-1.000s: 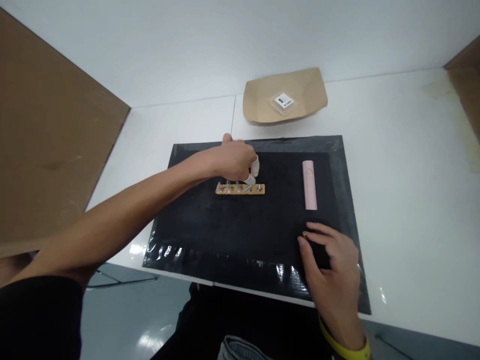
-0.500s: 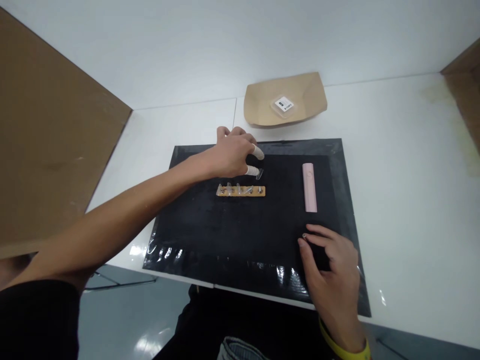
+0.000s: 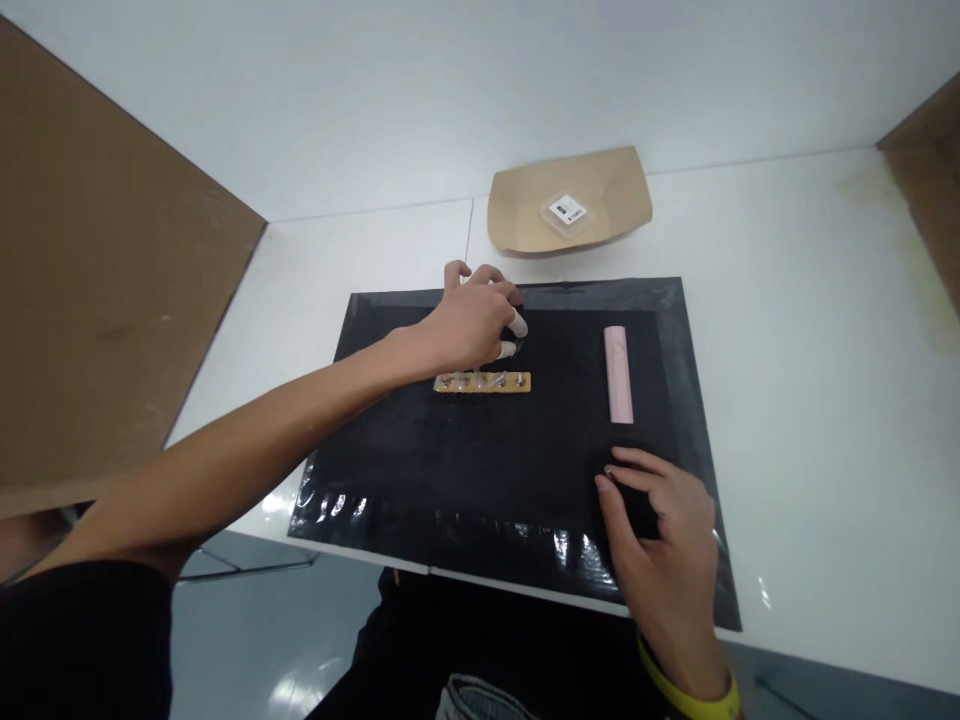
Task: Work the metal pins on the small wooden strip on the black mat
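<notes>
My left hand (image 3: 480,318) is above the back of the black mat (image 3: 450,450), with white covers on its thumb and index finger. The two fingertips are close together around what looks like a small clear false nail, barely visible now. Just in front of that hand lies a narrow wooden strip (image 3: 512,382) with several small metal studs, most bearing clear false nails. My right hand (image 3: 667,550) rests at the mat's front right, thumb and index finger pinched on a tiny shiny piece (image 3: 609,473) whose kind I cannot make out.
A pink handheld stick (image 3: 619,375) with a round button lies at the mat's right. Behind the mat, a brown paper tray (image 3: 622,195) holds a clear case (image 3: 568,212) with a white label. A brown panel (image 3: 112,280) stands at left, a white wall behind.
My left hand has shifted slightly right and toward me, and its thumb and index finger have come closer together. The right hand stays in place.
</notes>
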Demonstrator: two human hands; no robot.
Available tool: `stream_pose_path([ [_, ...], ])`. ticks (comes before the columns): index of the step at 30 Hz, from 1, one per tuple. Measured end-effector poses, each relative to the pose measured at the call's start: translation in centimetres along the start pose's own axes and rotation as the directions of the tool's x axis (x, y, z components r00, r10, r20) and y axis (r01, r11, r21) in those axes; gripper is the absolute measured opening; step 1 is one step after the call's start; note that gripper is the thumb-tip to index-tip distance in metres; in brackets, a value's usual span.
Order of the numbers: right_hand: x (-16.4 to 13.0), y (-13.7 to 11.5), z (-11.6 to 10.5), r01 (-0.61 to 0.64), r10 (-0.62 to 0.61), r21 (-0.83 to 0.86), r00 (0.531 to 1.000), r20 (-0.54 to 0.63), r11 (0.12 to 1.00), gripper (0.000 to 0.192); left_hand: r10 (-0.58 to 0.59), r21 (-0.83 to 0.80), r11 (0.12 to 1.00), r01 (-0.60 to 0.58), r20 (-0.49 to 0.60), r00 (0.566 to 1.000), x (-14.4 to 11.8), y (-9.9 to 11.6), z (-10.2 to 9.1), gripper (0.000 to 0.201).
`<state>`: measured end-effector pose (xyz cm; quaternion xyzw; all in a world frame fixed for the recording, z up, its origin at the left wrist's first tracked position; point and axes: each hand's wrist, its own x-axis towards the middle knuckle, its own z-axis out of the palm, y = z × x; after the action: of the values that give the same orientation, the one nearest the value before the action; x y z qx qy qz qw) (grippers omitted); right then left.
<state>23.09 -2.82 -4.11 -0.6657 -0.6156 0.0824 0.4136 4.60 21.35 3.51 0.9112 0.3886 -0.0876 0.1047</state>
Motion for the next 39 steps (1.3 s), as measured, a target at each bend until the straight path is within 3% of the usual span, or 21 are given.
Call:
stream_pose_path([
  [7,0.0,0.1,0.0,0.006,-0.006,0.004,1.000,-0.002,1.000,0.004,-0.004,0.015,1.000,0.003,0.062,0.998,-0.1,0.0,-0.4,0.046],
  [13,0.0,0.0,0.0,0.003,-0.003,-0.001,1.000,-0.004,1.000,0.005,0.001,-0.063,0.998,-0.002,-0.016,1.000,0.1,-0.7,0.2,0.021],
  [19,0.0,0.0,0.0,0.002,-0.002,-0.001,1.000,0.006,1.000,0.005,0.028,-0.032,0.999,-0.030,-0.052,0.998,-0.2,-1.1,-0.3,0.020],
  [23,0.0,0.0,0.0,0.008,-0.008,0.002,1.000,-0.006,1.000,0.004,0.044,0.075,0.997,-0.036,-0.104,0.994,-2.2,0.6,-2.0,0.024],
  [26,0.0,0.0,0.0,0.014,-0.014,0.004,1.000,-0.009,1.000,0.004,0.078,0.245,0.969,-0.045,-0.124,0.989,-4.6,3.0,-2.3,0.028],
  [30,0.0,0.1,0.0,0.012,-0.012,0.002,1.000,-0.006,1.000,0.005,0.113,0.434,0.900,0.021,-0.282,0.953,-7.1,5.8,-0.7,0.034],
  [34,0.0,0.2,0.0,0.008,-0.008,0.006,1.000,0.001,1.000,0.006,0.139,0.469,0.881,0.055,-0.369,0.919,-7.6,6.8,1.1,0.039],
  [39,0.0,0.2,0.0,0.009,-0.009,0.005,1.000,0.001,1.000,0.005,0.102,0.411,0.906,0.104,-0.450,0.887,-7.5,7.0,1.9,0.035],
])
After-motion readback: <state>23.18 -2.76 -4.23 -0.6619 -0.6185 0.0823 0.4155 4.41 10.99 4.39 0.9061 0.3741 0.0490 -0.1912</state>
